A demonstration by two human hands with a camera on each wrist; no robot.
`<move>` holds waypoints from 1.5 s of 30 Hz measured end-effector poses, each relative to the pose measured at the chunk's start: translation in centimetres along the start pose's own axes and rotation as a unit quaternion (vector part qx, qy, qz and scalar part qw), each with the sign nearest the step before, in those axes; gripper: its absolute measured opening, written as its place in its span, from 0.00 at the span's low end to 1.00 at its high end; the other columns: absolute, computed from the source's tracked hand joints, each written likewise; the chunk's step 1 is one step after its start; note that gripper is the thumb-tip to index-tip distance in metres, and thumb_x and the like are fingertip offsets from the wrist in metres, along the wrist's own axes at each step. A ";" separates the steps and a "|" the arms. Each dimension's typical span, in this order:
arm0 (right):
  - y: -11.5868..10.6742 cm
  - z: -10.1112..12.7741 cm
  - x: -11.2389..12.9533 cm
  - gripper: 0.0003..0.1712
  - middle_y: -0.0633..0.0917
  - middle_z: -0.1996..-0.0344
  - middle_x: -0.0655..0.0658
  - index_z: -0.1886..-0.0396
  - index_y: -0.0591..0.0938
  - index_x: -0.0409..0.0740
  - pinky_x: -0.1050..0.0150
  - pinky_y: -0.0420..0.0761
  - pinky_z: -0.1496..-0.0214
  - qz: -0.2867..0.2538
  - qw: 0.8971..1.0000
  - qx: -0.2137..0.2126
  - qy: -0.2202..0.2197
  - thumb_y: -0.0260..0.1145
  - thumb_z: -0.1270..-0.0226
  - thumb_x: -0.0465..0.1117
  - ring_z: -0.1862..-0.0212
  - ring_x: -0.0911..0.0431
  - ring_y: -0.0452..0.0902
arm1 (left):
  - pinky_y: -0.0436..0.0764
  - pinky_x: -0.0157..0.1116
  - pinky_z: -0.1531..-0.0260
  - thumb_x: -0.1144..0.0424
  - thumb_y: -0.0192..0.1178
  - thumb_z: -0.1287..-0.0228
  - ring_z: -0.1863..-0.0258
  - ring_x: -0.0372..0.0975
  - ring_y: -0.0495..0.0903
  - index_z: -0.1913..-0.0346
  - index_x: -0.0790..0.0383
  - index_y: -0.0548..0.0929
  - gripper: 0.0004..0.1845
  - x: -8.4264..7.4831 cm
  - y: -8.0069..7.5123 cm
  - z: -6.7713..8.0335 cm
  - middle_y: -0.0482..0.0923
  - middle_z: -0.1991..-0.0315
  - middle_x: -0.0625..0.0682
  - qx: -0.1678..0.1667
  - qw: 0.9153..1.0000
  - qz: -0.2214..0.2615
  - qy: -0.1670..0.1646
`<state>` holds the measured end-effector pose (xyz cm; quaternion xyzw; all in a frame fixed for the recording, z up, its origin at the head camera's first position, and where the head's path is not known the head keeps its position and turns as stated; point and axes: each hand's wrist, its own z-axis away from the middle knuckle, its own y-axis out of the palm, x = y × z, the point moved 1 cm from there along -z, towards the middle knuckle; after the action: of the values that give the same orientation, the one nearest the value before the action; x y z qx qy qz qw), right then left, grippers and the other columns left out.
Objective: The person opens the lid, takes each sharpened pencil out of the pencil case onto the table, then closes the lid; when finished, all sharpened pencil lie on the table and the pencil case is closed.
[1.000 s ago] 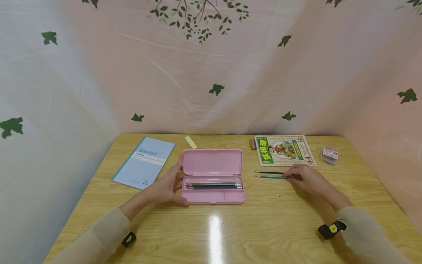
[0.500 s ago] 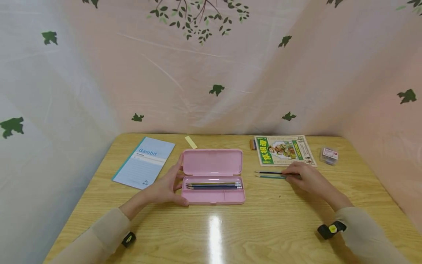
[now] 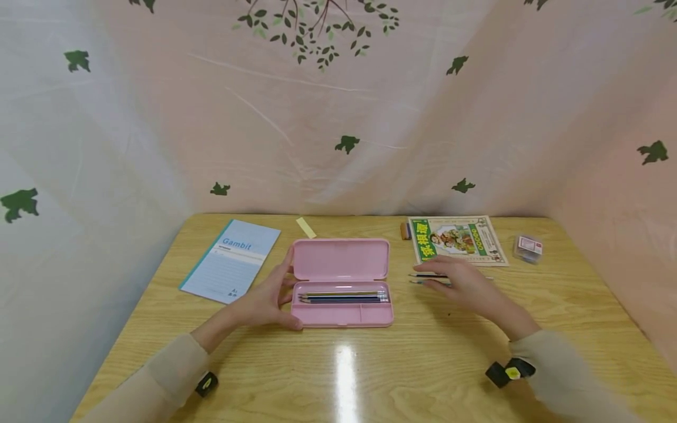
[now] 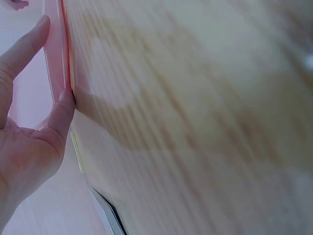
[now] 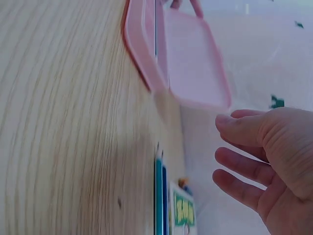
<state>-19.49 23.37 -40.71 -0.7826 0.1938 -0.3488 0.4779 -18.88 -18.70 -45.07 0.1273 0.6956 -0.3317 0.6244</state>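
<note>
Head view shows two loose pencils (image 3: 429, 278) lying side by side on the wooden table (image 3: 455, 358), between the open pink pencil case (image 3: 341, 282) and the green booklet (image 3: 456, 239). Hovering just above them, the right hand (image 3: 465, 286) has its fingers spread and holds nothing. A careless brush could, I judge, roll the round pencils off toward the booklet or apart from each other. On the case's left end the left hand (image 3: 264, 299) rests with straight fingers; a nudge there might shift the case and the pencils already inside it.
</note>
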 end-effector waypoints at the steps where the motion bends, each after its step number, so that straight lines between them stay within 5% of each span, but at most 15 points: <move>1: 0.2 -0.4 0.4 0.17 0.87 0.51 0.43 0.46 0.87 0.40 0.48 0.86 0.50 -0.003 1.000 0.006 -0.004 0.72 0.35 0.32 0.49 0.47 0.84 | 0.75 0.40 0.37 0.73 0.83 0.60 0.28 0.55 0.63 0.21 0.41 0.22 0.83 0.0 0.0 0.0 0.49 0.27 0.61 0.001 1.000 0.001 0.002; 12: 3.2 -4.4 3.7 0.15 0.88 0.52 0.45 0.47 0.87 0.40 0.53 0.85 0.47 -0.056 0.994 0.078 -0.045 0.70 0.32 0.31 0.49 0.51 0.84 | 0.76 0.41 0.38 0.75 0.83 0.61 0.28 0.56 0.62 0.21 0.40 0.22 0.84 0.3 0.1 -0.2 0.49 0.27 0.61 0.004 1.000 0.017 0.015; 20: 5.6 -6.3 4.7 0.12 0.89 0.58 0.47 0.50 0.89 0.39 0.60 0.86 0.51 -0.033 0.991 0.107 -0.074 0.69 0.32 0.31 0.55 0.57 0.85 | 0.75 0.42 0.37 0.76 0.82 0.60 0.28 0.58 0.61 0.21 0.41 0.21 0.83 0.1 0.1 -0.2 0.48 0.27 0.63 0.009 1.000 0.024 0.014; 30: 6.9 -6.6 5.7 0.15 0.89 0.54 0.48 0.45 0.87 0.42 0.62 0.84 0.46 -0.039 0.989 0.143 -0.012 0.69 0.31 0.33 0.51 0.59 0.84 | 0.75 0.40 0.37 0.74 0.83 0.59 0.28 0.54 0.62 0.21 0.38 0.21 0.83 0.1 0.1 -0.1 0.47 0.25 0.59 0.005 1.000 0.009 0.004; 45: 7.4 -7.0 6.4 0.20 0.88 0.55 0.45 0.43 0.86 0.40 0.58 0.85 0.47 -0.034 0.987 0.159 0.014 0.70 0.34 0.28 0.52 0.54 0.84 | 0.75 0.42 0.37 0.77 0.82 0.60 0.27 0.55 0.61 0.21 0.38 0.22 0.83 0.1 0.2 0.0 0.49 0.26 0.60 0.006 1.000 0.023 0.003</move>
<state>-19.99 11.56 -42.83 -0.6977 0.1160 -0.4017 0.5817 -18.77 -18.55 -45.20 0.1481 0.6922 -0.3207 0.6294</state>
